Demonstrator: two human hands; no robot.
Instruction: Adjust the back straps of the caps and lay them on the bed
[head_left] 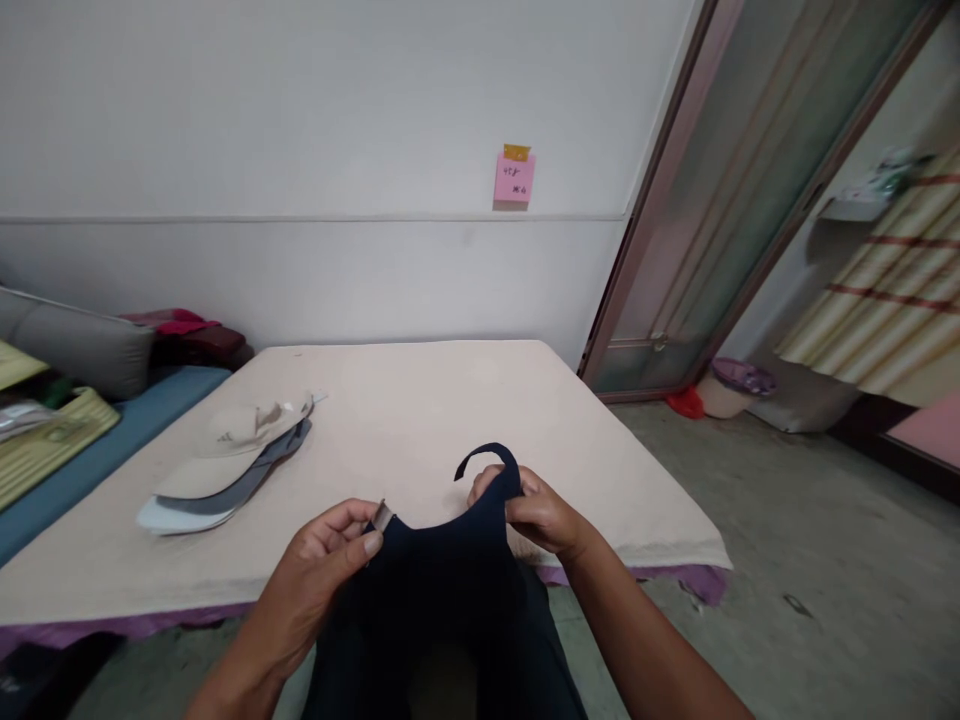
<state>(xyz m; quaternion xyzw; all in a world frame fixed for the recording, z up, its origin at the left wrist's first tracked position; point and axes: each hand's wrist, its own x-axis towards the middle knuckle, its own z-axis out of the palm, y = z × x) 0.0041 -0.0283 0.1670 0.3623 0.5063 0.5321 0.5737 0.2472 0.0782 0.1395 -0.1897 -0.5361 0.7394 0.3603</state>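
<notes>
A dark navy cap (457, 540) is held up above my lap, between both hands; its lower part blends into my dark clothing. My left hand (330, 550) pinches its left edge, beside a small grey buckle or tab (382, 516). On the right, my right hand (536, 510) grips the other side, where a narrow dark strap (491, 450) curls up and over to the left. Several stacked caps lie at the left on the pale table cover (420, 420), a beige one (225, 450) on top.
Behind the covered surface, a pink note (514, 178) is taped to the white wall. A grey cushion (82, 340) and dark red cloth (187, 335) sit at the left. A lined bin (731, 388) stands on the floor at the right, near a sliding door (675, 250).
</notes>
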